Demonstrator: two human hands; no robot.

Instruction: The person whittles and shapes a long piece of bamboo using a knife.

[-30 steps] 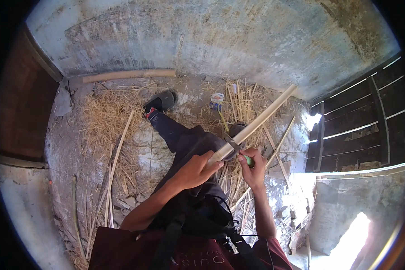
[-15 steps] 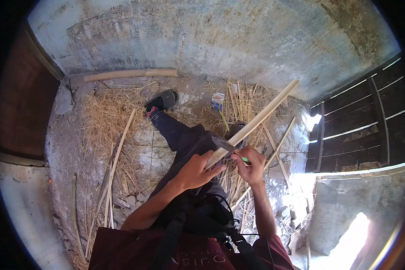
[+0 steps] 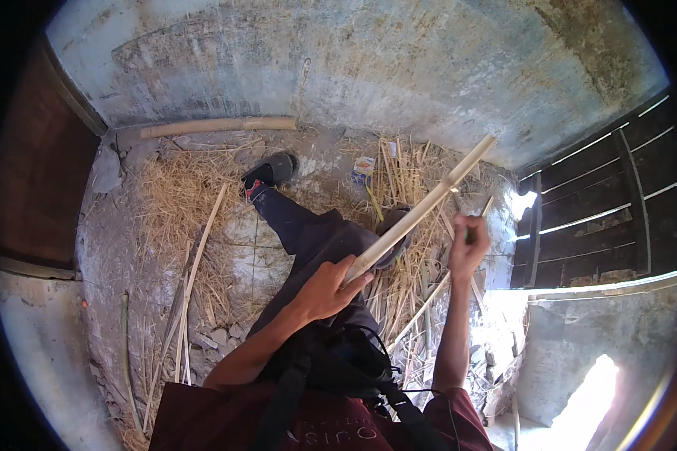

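A worn grey floor with whitish patches (image 3: 100, 248) carries a loose heap of golden dry straw (image 3: 174, 197), with long, thin, pale wooden strips (image 3: 204, 248) along its right side. A thick, tan, round bamboo pole (image 3: 218, 126) lies at its far edge. Farther right are scattered straw-coloured slivers (image 3: 406, 169), beside a small blue-and-white packet (image 3: 363, 171). Grey rubble chunks (image 3: 217, 337) lie nearer.

A stained blue-grey wall (image 3: 399, 68) spans twelve o'clock; gapped dark planks (image 3: 587, 194) line three, sunlight (image 3: 590, 402) glares at four, a brown panel (image 3: 37, 173) fills nine.
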